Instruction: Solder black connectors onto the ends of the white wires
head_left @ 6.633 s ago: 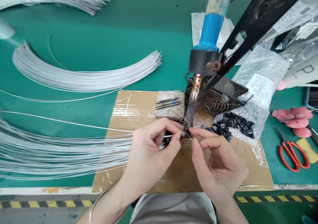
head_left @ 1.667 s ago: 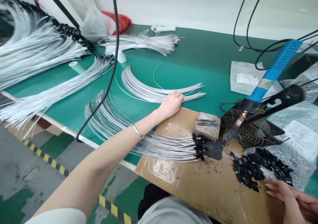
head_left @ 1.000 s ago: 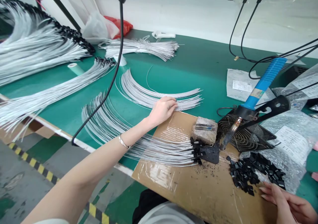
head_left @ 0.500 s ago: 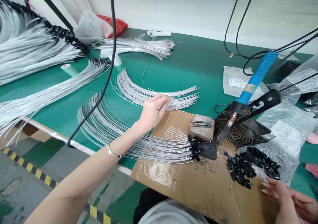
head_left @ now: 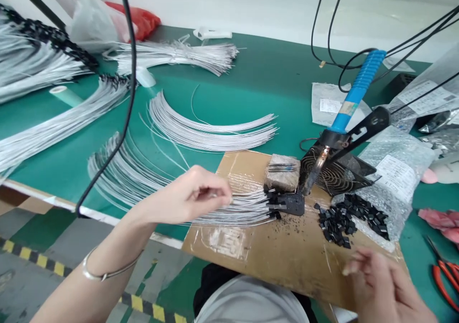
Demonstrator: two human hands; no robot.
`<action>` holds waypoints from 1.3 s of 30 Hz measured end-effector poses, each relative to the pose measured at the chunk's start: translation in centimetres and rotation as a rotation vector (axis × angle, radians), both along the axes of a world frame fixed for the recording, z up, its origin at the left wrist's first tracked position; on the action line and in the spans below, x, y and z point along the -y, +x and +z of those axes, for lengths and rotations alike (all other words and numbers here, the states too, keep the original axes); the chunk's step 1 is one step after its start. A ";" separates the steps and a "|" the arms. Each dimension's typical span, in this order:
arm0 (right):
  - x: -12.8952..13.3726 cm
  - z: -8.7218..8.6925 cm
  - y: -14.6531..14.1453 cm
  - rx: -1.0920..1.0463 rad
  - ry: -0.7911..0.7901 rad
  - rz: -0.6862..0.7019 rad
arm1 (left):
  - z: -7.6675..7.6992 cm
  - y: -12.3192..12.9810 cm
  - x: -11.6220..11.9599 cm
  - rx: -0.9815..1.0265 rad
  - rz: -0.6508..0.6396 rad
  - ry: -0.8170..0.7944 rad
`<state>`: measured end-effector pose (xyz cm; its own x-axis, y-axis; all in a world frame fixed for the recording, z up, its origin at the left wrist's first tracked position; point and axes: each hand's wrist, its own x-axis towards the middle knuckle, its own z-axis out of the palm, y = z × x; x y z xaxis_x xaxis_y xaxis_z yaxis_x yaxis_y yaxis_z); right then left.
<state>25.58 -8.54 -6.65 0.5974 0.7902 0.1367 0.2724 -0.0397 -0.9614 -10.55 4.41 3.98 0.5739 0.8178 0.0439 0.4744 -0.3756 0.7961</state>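
My left hand [head_left: 201, 196] is closed in a pinch above the near bundle of thin white wires [head_left: 236, 213], with a single white wire [head_left: 172, 144] running into it from behind. The tips of the near bundle end in black pieces at a dark block [head_left: 294, 204]. Farther back lies another sheaf of white wires [head_left: 211, 131]. My right hand [head_left: 387, 285] hovers at the cardboard's right edge with curled fingers; what they hold, if anything, is too small to make out. Just beyond it is a pile of small black connector pieces [head_left: 337, 225].
A blue-handled soldering iron [head_left: 358, 91] is clamped over a small fan [head_left: 326, 179], beside a tan block [head_left: 282, 172]. Cardboard [head_left: 272, 261] covers the bench front. Red-handled pliers [head_left: 442, 275] lie right. A black cable [head_left: 131, 74] hangs at left, near more wire bundles [head_left: 53, 117].
My left hand has come from the far sheaf toward me, bringing a wire over the near bundle. My right hand has shifted slightly left, its fingers curling more. The view has tilted and shifted right.
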 end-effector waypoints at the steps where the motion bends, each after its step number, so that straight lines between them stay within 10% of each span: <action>1: 0.1 0.8 -1.9 -0.012 -0.002 0.049 | 0.1 0.2 0.5 0.023 -0.075 -0.091; 9: -1.0 3.5 -7.4 -0.097 -0.007 0.563 | -1.8 2.6 2.1 0.122 -0.085 -0.251; 39: -2.5 2.8 -7.8 -0.259 -0.043 0.649 | -1.8 4.8 2.8 0.104 0.010 -0.335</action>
